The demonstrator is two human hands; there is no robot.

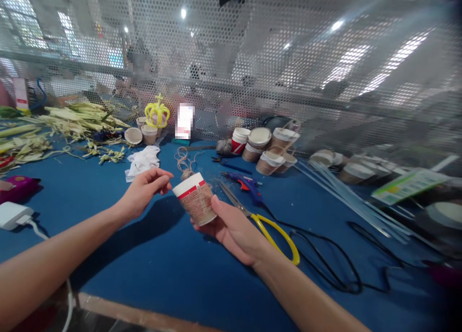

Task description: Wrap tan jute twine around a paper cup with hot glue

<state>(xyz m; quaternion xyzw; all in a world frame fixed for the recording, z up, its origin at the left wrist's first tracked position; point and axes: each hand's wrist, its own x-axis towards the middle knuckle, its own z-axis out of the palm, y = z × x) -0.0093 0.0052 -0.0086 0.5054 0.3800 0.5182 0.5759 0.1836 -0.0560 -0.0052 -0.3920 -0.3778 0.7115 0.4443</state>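
Observation:
My right hand (233, 228) grips a paper cup (195, 198) wound with brown twine, its white and red rim tilted toward the left. My left hand (146, 188) is just left of the cup's rim, fingers pinched together on the twine end (169, 184), which is thin and hard to see. Loose twine (184, 161) curls on the blue table behind the cup.
Yellow-handled scissors (267, 228) and a blue glue gun (249, 184) with black cord lie right of my hand. Twine-wrapped cups (269, 149), glue sticks (346, 190), a white cloth (142, 161), palm leaves (72, 120) and a yellow crown (157, 113) sit before a perforated screen.

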